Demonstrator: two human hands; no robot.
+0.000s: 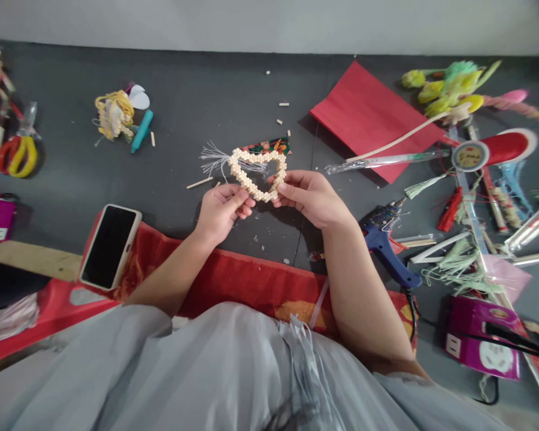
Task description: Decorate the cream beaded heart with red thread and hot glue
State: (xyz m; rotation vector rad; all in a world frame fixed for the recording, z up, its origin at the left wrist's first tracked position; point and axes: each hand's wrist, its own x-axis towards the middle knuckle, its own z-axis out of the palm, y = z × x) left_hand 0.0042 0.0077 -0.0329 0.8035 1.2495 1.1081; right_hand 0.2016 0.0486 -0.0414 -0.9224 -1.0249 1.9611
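Heart-shaped beaded frame [263,196], pinched in fingers of left hand [223,211] and right hand [313,197] above grey table [184,108]; seemingly closed in outline, with white strands [212,159], possibly attached, perhaps yet to trim.

phone [110,246] lies by red cloth [247,281], scissors [26,140] far l., prob. yarn [117,114] nr teal stick [142,131].

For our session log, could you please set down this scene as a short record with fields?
Held item: cream beaded heart, open in the middle
Left hand: holds the heart's lower left
Right hand: holds its right side
Beyond the heart: patterned strip
Left side: phone, scissors
Right side: red sheet, blue glue gun
Surface: dark grey tabletop
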